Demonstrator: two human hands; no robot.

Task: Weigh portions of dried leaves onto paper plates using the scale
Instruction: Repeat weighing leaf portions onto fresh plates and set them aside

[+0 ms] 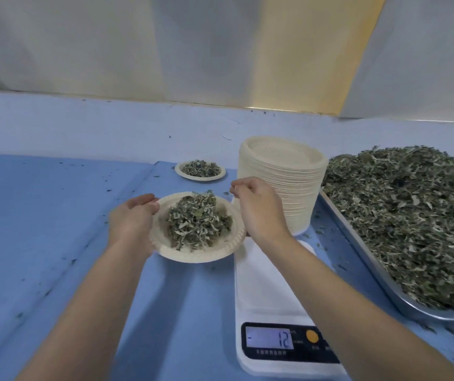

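My left hand [133,215] grips the left rim of a paper plate [165,250] heaped with dried leaves [198,221], held above the blue table just left of the scale. My right hand [256,207] hovers at the plate's far right rim with its fingers curled together, and nothing shows between them. The white scale [264,284] has a bare platform and its display [271,338] reads -12. A second filled plate [200,171] rests farther back on the table.
A tall stack of paper plates [283,182] stands behind the scale. A metal tray [385,292] piled with dried leaves [412,210] fills the right side. Leaf crumbs dot the blue table cover [41,215]. A white wall runs along the back.
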